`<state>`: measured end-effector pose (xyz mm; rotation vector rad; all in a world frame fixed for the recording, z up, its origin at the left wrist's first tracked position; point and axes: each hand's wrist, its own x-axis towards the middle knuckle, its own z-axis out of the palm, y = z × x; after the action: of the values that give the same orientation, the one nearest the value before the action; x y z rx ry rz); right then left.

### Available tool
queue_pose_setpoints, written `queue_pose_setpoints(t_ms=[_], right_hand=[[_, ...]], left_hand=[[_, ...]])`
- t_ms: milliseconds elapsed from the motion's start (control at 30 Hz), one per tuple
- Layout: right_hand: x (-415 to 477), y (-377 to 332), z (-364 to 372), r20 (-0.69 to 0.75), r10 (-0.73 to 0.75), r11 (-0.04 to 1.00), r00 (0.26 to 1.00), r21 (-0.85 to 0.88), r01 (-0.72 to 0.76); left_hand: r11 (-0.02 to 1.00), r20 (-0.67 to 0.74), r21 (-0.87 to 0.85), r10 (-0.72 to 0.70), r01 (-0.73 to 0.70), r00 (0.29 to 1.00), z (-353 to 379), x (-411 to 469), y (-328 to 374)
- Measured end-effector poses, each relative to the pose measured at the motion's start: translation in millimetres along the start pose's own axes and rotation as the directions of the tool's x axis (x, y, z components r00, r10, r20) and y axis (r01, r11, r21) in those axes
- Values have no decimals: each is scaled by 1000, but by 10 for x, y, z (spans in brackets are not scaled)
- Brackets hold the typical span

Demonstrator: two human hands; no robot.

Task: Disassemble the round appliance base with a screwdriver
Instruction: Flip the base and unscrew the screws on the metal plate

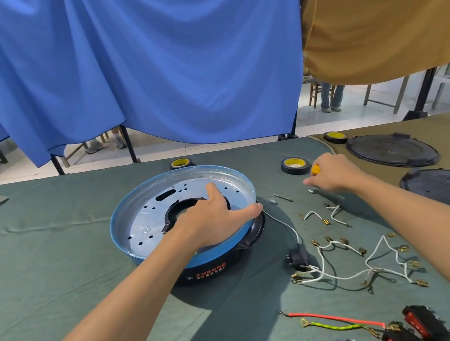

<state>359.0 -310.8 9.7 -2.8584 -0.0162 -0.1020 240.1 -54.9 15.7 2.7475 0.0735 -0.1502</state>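
1. Round appliance base (214, 271): left of centre on the green-covered tabletop (48, 256), open side up. Black housing with red print on its near face, blue-filmed rim, perforated silver metal plate (146, 219) with a large central opening still seated inside.
2. Left hand (214, 215): spread palm-down on the plate, fingers mostly straight, thumb reaching the right rim. Bracing, not gripping.
3. Small metal fasteners (283, 197) lying loose just right of the base.
4. Right hand (334, 173): closed around the yellow handle of the screwdriver (315, 169), near a tape roll (294, 165). Shaft hidden; tip well apart from the base.
5. White wires with brass terminals (338, 269), a black plug socket (298, 258) and red rocker switches (417, 325) laid out at right, off the base.
6. Judged well advanced: wiring and switches out. Left: freeing the metal plate from the housing.
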Motion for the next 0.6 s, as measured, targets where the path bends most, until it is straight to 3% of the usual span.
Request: queue_pose_setpoints(t_ms=[100,233,400,600], right_hand=[[10,66,-39,-37,35,999,999,6,-35],[-45,40,2,65,4,999,998,-38,-2],[-81,-59,53,26,4,996,1000,-93,-2],[-51,-80,70,43,-9,999,999,-48,11]], left_hand=[[1000,2,-4,3,-3,1000,-4,-18,5],[1000,14,-4,-1,1,1000,-19,-47,24],[1000,18,-17,-13,13,1000,-30,-72,34],[1000,22,-13,-2,3,1000,-43,-86,38]])
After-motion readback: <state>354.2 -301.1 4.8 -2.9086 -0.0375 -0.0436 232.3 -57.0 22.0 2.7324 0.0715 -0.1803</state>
